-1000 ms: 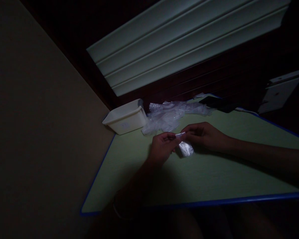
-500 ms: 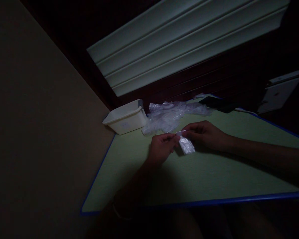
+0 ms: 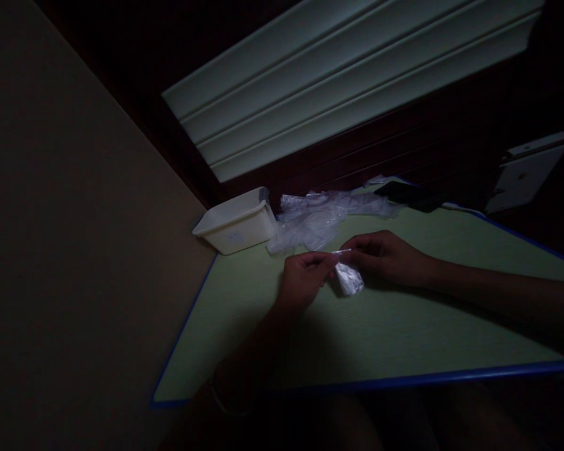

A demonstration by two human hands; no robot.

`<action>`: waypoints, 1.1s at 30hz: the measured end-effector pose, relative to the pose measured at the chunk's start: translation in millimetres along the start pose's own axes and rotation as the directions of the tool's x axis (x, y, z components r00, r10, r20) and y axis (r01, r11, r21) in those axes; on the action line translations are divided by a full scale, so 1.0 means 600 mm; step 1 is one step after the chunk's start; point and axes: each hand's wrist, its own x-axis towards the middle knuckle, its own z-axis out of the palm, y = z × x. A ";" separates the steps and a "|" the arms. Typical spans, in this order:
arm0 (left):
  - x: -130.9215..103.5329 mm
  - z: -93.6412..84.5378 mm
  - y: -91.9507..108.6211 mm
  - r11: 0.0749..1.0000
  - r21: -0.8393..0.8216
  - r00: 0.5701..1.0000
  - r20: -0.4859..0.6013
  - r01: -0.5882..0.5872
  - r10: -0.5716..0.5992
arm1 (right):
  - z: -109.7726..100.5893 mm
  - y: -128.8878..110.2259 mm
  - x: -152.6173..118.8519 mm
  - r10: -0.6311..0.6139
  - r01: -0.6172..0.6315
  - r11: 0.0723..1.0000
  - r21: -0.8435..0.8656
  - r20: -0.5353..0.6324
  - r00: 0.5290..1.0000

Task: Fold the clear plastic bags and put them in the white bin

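Left hand [image 3: 303, 280], right hand [image 3: 388, 258]: fingers pinched together on plastic packet [image 3: 349, 280], top edge, presumably keeping it taut | packet: over tabletop [image 3: 418, 332] | plastic heap [image 3: 310, 225]: just beyond (for easy reach, I'd guess)

Nothing I can actually read here, tbh. There's a pale smudgy mark [image 3: 234, 236] on the front of the white bin [image 3: 256, 228], and a tiny reddish spot [image 3: 521, 177] on the white box-like thing [image 3: 531, 172] far right, but both are too dim and blurry to make out.
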 end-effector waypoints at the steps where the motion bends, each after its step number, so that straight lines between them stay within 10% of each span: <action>1: 0.000 0.000 0.000 1.000 -0.002 1.000 0.000 0.003 -0.003 | 0.000 0.000 0.000 -0.003 0.003 1.000 -0.011 0.001 1.000; 33: -0.001 0.000 0.002 1.000 0.002 1.000 -0.021 -0.013 0.013 | -0.007 0.002 0.000 0.119 -0.122 0.990 0.069 0.052 0.992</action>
